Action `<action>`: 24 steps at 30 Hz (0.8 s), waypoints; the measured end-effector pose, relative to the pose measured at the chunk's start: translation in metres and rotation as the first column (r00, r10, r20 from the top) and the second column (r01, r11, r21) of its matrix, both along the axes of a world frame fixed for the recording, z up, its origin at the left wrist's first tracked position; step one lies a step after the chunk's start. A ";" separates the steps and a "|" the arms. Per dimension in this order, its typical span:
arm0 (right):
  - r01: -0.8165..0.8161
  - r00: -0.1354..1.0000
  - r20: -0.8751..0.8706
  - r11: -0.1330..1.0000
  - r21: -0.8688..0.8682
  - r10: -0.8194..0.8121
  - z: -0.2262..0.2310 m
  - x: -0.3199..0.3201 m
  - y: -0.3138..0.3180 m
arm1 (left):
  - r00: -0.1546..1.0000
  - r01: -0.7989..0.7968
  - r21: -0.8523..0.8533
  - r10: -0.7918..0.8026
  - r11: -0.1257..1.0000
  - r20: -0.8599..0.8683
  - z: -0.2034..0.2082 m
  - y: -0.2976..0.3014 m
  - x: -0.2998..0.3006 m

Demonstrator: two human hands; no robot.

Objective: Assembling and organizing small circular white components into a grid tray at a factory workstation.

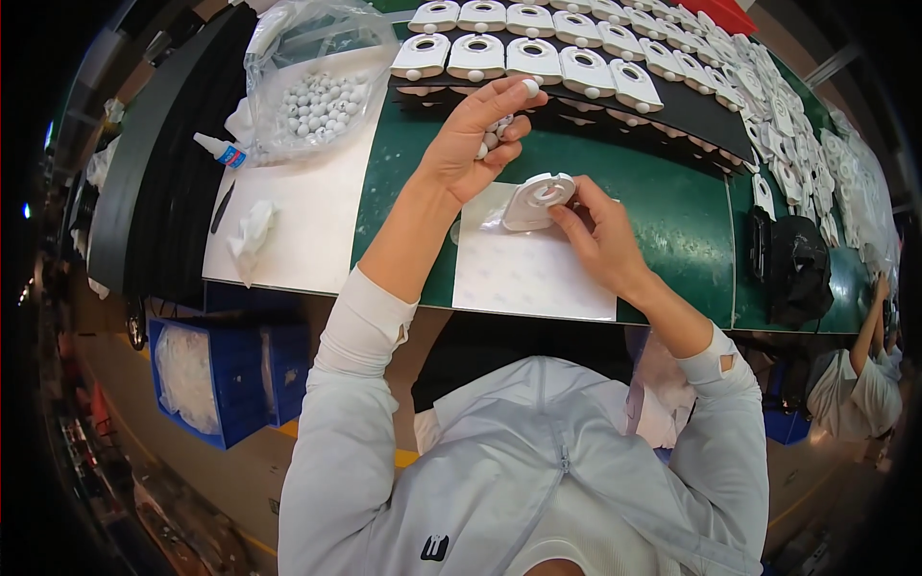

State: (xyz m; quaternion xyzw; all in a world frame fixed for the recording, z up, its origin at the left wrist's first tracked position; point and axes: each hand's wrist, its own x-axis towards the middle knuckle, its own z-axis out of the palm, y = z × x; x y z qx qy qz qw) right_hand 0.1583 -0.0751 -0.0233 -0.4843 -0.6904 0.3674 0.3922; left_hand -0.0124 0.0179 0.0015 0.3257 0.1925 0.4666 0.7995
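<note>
Left hand point(466, 146) half-curled, ball point(531, 87) pinched, spares point(491, 141) palmed; right hand point(605, 235) pinches shell point(526, 204), tilted over paper point(533, 278) near desk point(677, 226) front edge: best kept steady.

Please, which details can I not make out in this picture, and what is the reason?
All in the head view:
How many white balls the left hand holds: the hand itself covers some.
Part of the white piece: covered by the right hand.
The ball count in the clear bag: the balls overlap.
The co-worker at far right: partly lost at the picture's dark rim.
</note>
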 end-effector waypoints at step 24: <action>-0.053 0.545 -0.818 0.966 -0.251 -0.183 0.002 0.032 0.019 | 0.931 0.066 0.066 -0.038 0.996 -0.363 -0.003 -0.012 0.016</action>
